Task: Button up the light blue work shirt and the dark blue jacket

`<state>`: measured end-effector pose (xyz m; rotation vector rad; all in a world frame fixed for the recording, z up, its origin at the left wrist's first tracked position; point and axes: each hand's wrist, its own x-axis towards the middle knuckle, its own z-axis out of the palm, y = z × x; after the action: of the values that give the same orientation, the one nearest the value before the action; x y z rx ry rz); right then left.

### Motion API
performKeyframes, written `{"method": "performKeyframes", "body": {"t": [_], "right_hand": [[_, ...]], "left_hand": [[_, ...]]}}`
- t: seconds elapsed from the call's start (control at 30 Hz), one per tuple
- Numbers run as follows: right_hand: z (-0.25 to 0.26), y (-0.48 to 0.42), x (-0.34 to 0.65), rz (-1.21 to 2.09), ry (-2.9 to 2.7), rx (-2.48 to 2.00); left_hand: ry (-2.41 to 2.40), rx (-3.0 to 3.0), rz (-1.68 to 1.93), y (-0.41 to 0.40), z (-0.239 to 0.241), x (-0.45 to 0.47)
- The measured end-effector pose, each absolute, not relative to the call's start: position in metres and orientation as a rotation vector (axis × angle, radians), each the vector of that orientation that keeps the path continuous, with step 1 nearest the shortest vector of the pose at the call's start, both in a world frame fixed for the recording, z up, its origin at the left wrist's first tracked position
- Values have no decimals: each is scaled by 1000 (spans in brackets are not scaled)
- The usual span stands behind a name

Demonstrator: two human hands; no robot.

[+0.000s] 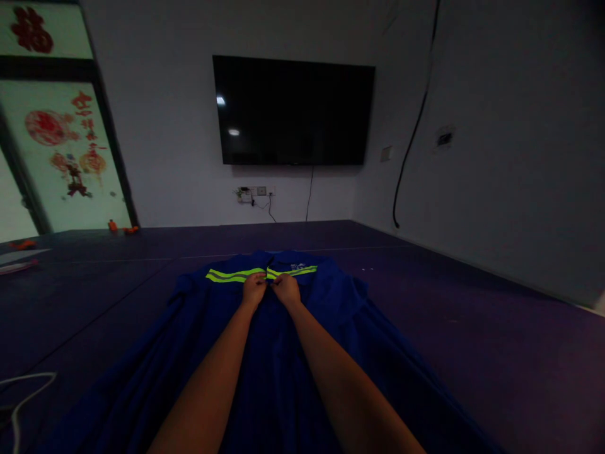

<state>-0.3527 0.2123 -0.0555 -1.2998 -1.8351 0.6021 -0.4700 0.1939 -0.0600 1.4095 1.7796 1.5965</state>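
Observation:
A blue work jacket (331,302) with yellow-green reflective stripes lies spread over the dark purple surface, its collar end away from me and its sleeves reaching down both sides. My left hand (255,288) pinches the left edge of its front opening, just below the stripe. Close beside it, my right hand (286,290) is closed on the facing edge, under the right-hand stripe. The fingertips nearly meet at the middle of the chest. Small white print shows above the right stripe. Whether a button or snap sits between my fingers is too dark and small to tell.
A white cable (35,391) curls at the lower left, and small orange objects (130,230) stand by the glass door (61,151). On the far wall hangs a black television (293,113) above sockets with cords. A black cable (411,145) dangles along the right wall.

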Motion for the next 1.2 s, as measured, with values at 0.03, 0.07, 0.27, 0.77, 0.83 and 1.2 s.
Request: {"method": "performKeyframes", "body": {"t": [0.03, 0.07, 0.27, 0.77, 0.83, 1.2], "right_hand": [[-55, 212, -352, 602, -1837, -1299], [-55, 211, -352, 601, -1840, -1298], [-55, 211, -351, 597, -1860, -1293], [-55, 212, -350, 593, -1921, -1255], [-54, 210, -350, 593, -1932, -1245], [-52, 210, -352, 587, -1911, -1268]], "left_hand": [[1776, 1407, 1595, 194, -60, -470], [1772, 1405, 1594, 194, -59, -469], [1742, 1389, 1597, 193, -59, -468], [1664, 1313, 1617, 190, -57, -466], [1657, 1310, 1618, 190, -57, -466], [1638, 1301, 1616, 191, -57, -467]]}}
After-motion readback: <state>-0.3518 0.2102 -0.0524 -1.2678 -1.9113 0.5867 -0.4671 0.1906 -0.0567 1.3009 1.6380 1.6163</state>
